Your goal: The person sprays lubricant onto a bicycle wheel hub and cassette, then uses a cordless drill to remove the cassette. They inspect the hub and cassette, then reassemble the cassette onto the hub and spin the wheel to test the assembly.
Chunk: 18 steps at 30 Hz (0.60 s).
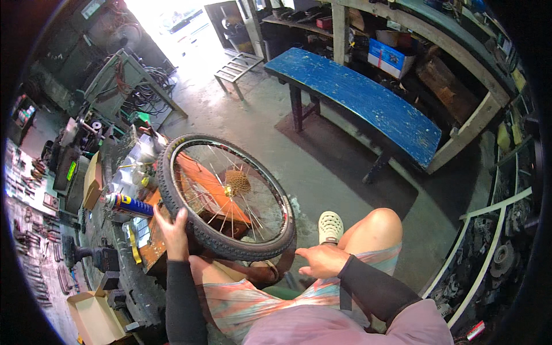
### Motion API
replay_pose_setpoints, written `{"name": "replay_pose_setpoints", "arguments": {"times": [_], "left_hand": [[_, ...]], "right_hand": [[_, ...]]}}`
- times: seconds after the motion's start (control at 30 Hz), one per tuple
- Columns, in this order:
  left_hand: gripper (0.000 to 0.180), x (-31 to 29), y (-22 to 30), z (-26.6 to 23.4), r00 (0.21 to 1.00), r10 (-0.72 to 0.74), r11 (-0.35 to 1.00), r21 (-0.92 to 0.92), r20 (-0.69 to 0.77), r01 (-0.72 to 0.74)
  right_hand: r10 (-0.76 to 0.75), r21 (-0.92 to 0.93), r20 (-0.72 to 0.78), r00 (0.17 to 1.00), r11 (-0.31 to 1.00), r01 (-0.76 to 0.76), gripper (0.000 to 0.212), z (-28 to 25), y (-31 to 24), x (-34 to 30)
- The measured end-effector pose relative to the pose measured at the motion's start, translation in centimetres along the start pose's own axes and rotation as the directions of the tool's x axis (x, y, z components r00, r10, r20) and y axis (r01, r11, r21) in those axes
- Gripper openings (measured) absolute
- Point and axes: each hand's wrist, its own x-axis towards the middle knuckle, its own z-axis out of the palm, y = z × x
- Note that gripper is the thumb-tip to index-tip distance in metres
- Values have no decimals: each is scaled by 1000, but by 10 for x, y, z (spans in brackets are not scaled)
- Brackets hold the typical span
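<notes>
A bicycle wheel with a black knobby tyre is tilted in front of me, its gold-brown cassette facing up. My left hand is at the tyre's near left side, thumb and forefinger spread apart; whether it touches the rubber I cannot tell. Just beyond those fingertips lies a blue and yellow spray can on its side. My right hand is by the tyre's near right edge, forefinger stretched toward it, thumb apart, nothing seen in it. An orange panel shows through the spokes.
On my left runs a cluttered workbench with a cordless drill, an open cardboard box and a yellow-handled tool. A blue bench stands ahead to the right, a slatted metal stool farther off. Metal parts fill a rack at right.
</notes>
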Motion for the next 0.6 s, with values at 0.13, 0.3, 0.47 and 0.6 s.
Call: {"name": "replay_pose_setpoints", "arguments": {"times": [0.13, 0.3, 0.47, 0.6], "left_hand": [[106, 63, 6, 9, 990, 108, 944, 323, -91, -73], [102, 37, 17, 37, 914, 404, 834, 417, -17, -361], [112, -53, 40, 68, 938, 339, 929, 136, 66, -345], [114, -117, 34, 74, 942, 301, 935, 149, 149, -322]], "right_hand": [[-53, -15, -38, 998, 998, 53, 60, 0, -7, 1], [-70, 47, -100, 993, 996, 75, 62, 8, 5, 2], [3, 37, -44, 999, 999, -1, 70, 2, 14, -5], [6, 215, -142, 990, 976, 25, 64, 3, 24, 9]]}}
